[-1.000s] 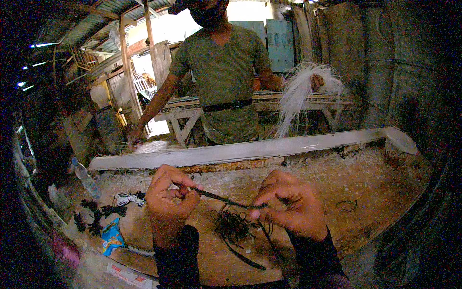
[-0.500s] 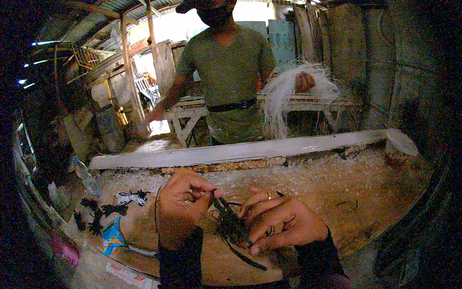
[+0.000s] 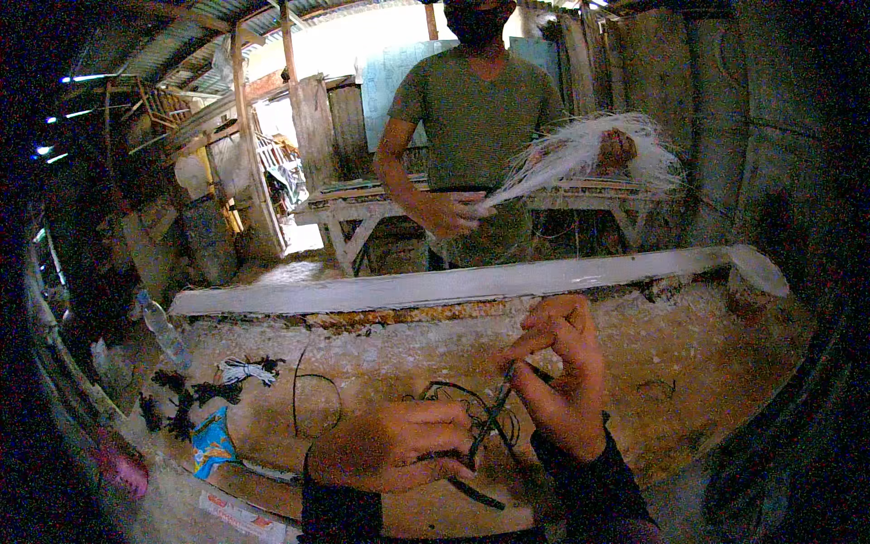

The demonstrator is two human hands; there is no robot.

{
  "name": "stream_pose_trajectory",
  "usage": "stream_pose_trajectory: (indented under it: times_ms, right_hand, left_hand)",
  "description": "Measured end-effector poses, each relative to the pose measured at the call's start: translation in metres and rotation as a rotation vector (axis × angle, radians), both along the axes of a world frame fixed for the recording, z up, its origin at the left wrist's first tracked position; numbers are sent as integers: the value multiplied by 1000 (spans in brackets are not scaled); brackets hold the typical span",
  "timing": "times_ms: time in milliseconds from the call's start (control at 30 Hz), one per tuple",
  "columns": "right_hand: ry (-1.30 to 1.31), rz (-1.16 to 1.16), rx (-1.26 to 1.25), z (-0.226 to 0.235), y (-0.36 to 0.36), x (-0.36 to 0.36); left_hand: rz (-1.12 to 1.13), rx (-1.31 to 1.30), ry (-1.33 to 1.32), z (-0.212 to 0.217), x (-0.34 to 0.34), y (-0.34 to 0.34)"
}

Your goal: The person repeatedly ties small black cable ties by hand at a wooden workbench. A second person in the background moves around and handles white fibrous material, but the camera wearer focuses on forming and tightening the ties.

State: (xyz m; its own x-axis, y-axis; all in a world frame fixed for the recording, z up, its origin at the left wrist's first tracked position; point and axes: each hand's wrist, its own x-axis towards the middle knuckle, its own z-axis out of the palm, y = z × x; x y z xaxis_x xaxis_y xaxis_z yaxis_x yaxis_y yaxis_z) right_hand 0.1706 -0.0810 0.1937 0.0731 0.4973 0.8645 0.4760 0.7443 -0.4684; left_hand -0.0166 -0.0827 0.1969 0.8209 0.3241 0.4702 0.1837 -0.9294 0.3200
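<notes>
The right hand is closed in a pinch, thumb against forefinger, gripping the upper end of a black cord. The left hand is low and to the left, its fingers curled inward around the lower part of the same cord. The cord runs at a slant between the two hands, above the tabletop. Loose dark loops lie behind and between the hands; whether they join the held cord cannot be determined.

Left of the left hand, a thin dark strand curves across the surface. Farther left are a white bundle, several black bundles and, nearer the edge, a blue packet. A clear bottle is positioned at the far left. A long white bar spans the rear edge. Beyond it, a co-worker holds white fibers in both hands.
</notes>
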Motion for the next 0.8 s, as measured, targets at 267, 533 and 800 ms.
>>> stream_pose_trajectory:
  times_ms: [267, 533, 800]
  right_hand:
    - [-77, 81, -17, 2, 3, 10]
    - [-365, 763, -249, 14, -8, 19]
    - [-519, 881, -249, 11, -8, 17]
  left_hand:
    - [409, -36, -270, 0, -4, 0]
    - [571, -87, -772, 2, -11, 17]
    - [511, -273, -787, 1, -9, 14]
